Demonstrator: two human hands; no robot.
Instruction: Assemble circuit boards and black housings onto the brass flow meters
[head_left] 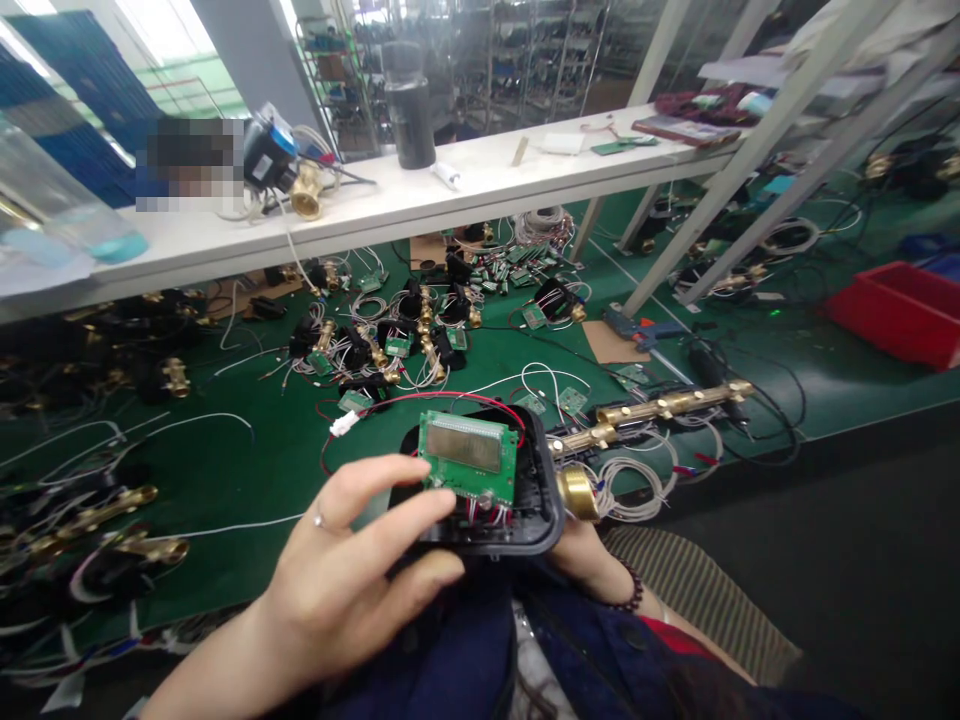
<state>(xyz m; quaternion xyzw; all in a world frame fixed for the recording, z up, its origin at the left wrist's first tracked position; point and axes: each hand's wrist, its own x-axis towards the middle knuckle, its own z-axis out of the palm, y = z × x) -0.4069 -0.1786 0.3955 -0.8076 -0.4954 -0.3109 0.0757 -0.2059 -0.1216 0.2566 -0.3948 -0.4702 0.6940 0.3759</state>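
A green circuit board with a grey display sits tilted over an open black meter housing. Brass threaded pipe end sticks out at the housing's right side. My left hand has its fingers apart, index and middle fingertips at the board's left and lower edge, thumb lower down by the housing rim. From below and the right, my right hand holds the housing; its fingers are hidden underneath. Red wires run from the board area to a white connector on the left.
Several brass meter bodies with boards and cables lie on the green bench. Long brass pipes lie to the right, near a glue gun and a red bin. A white shelf crosses behind.
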